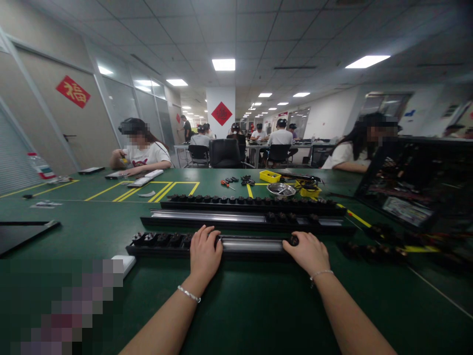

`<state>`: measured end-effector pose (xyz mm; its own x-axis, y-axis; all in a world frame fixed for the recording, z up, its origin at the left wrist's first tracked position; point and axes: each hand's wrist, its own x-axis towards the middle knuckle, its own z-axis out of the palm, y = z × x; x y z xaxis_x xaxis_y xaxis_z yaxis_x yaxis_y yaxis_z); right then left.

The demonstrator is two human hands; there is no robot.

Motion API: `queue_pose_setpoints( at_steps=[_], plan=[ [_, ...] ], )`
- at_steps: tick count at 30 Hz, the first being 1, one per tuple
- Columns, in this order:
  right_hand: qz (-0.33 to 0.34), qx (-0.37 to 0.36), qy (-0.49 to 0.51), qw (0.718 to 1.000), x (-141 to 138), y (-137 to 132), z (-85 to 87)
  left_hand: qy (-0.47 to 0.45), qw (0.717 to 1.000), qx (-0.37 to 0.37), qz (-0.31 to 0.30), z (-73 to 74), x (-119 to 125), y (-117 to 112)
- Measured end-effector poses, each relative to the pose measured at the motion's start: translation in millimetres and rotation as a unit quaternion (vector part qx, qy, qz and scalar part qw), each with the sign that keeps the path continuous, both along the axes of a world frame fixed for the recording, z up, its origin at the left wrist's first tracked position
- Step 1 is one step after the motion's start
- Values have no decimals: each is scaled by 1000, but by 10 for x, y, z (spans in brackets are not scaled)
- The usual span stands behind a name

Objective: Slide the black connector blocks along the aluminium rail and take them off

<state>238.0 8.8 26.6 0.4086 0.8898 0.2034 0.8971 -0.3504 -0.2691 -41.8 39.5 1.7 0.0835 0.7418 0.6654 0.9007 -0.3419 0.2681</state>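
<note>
Nearest black rail (pixel 254 254) on the table (pixel 258 310) | your left hand (pixel 206 251) covers its row's end (pixel 175 238), grip unclear (fingers hide it) | your right hand (pixel 291 240) pinches a dark piece (pixel 294 240) there | uneven pushing could jam it

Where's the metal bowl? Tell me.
In the head view, the metal bowl stands right of centre on the green table, just beyond the farthest black rail, in front of a yellow bin.
</note>
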Motion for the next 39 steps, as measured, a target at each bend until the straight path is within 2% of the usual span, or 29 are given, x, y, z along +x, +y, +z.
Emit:
queue_pose_setpoints(
  at_steps=[22,29,39],
  plan=[
    [11,-5,25,1000,127,1,50,-8,1000,1,-2,-7,-6,1],
    [-2,-7,-1,1000,167,6,12,-3,1000,7,-3,-13,-4,10],
    [5,6,64,998,302,21,-48,-11,1000,2,-2,-26,-10,17]
  ],
)
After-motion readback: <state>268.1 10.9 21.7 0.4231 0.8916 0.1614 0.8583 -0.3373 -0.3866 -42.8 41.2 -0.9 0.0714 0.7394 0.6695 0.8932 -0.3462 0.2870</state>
